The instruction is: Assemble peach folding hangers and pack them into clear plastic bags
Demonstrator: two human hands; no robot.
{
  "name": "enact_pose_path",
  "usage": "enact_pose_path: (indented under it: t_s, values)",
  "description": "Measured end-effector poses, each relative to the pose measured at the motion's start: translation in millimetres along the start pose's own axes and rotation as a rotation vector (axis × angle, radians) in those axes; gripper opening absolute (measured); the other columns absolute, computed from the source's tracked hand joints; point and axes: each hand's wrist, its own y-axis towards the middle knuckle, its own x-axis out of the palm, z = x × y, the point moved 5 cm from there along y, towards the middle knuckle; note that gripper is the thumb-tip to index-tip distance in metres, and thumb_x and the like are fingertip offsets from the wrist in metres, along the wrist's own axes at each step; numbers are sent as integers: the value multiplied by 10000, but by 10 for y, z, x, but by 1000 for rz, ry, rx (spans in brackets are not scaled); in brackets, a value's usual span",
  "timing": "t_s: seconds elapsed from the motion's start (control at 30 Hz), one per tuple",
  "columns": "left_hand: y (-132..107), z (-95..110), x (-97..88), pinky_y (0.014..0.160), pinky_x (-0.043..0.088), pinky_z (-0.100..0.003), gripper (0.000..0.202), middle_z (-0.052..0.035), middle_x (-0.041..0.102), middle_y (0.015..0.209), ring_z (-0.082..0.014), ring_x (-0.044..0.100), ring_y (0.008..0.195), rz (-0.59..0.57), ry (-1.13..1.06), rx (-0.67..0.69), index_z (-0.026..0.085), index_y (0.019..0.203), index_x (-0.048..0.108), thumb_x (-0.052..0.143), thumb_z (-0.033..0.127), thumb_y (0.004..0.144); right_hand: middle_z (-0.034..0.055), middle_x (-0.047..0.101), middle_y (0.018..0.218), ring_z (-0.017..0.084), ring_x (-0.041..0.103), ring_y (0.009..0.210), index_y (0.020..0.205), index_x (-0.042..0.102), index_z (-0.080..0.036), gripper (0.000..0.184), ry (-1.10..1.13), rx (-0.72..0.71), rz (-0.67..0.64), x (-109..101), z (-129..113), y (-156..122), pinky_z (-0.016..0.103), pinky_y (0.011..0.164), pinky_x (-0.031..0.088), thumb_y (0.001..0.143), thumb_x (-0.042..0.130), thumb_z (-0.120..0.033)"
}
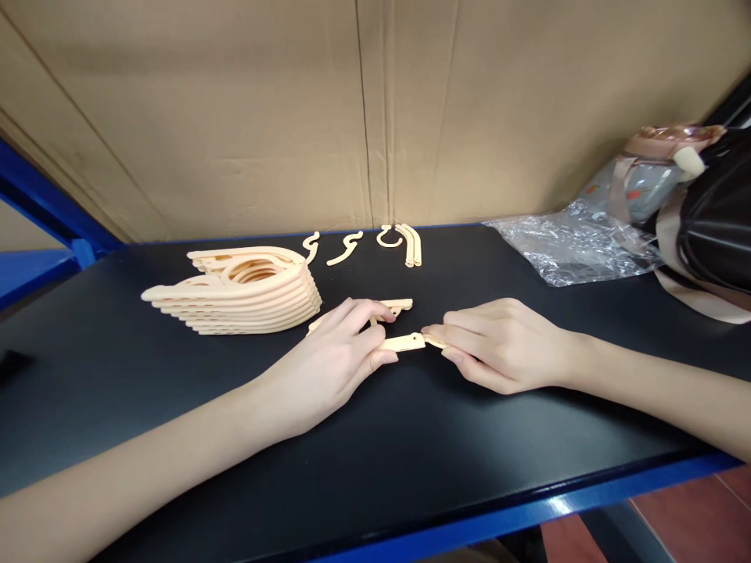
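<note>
My left hand (340, 356) is closed around a cream plastic hanger (404, 342), whose flat end with a small hole sticks out to the right of the fingers. More of this cream plastic shows behind the fingertips. From the right, my right hand (508, 348) pinches a thin cream hanger piece (432, 340), its tip against or just beside that flat end; whether they are joined I cannot tell. To the left stands a stack of folded cream hangers (252, 301). Most of both held pieces is hidden by my fingers.
Along the back lie two curved cream pieces (346, 249), a hook (388, 238) and some straight arms (412, 246). Crumpled clear plastic (575, 242), a bottle (634, 180) and a dark bag (719, 219) occupy the right. Cardboard (235, 117) walls the black table's back.
</note>
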Motion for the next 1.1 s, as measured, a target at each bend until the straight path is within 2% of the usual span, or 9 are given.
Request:
enact_pose_path:
  t_s: [0.4, 0.57, 0.77, 0.97, 1.1]
  values:
    - [5, 5, 12, 1008, 441, -436, 307, -106, 547, 1271, -252, 501, 1174, -54, 3, 8, 152, 1003, 646, 383, 309, 1029, -2, 578, 652, 128, 446, 522, 878, 663, -145, 327, -179, -78, 61, -17, -63, 16, 289, 499, 354, 982, 364, -225]
    - [11, 11, 11, 1028, 425, -433, 309, -106, 550, 1257, -257, 453, 1226, -79, -4, 14, 157, 1002, 639, 371, 309, 1032, 0, 586, 651, 127, 461, 532, 912, 669, -129, 327, -237, -126, 89, -35, -99, 16, 287, 497, 372, 982, 367, -233]
    - [17, 15, 7, 1028, 422, -438, 324, -110, 557, 1238, -257, 439, 1230, -71, 16, 41, 144, 975, 639, 366, 309, 1034, 7, 599, 664, 129, 492, 551, 1054, 656, -52, 333, -286, -170, 97, -31, -130, 5, 293, 495, 392, 977, 388, -232]
    - [22, 28, -4, 1025, 425, -441, 327, -113, 560, 1233, -265, 461, 1222, -56, 29, 45, 149, 889, 629, 376, 303, 1030, 0, 603, 674, 126, 502, 548, 1054, 650, -50, 324, -269, -165, 94, -24, -130, -15, 286, 483, 410, 981, 387, -225]
    - [24, 30, -2, 1030, 420, -445, 334, -123, 559, 1228, -269, 461, 1222, -61, 32, 47, 141, 901, 634, 373, 304, 1030, 0, 606, 681, 125, 513, 557, 1070, 644, -41, 324, -263, -168, 96, -16, -131, -10, 285, 492, 427, 983, 391, -223]
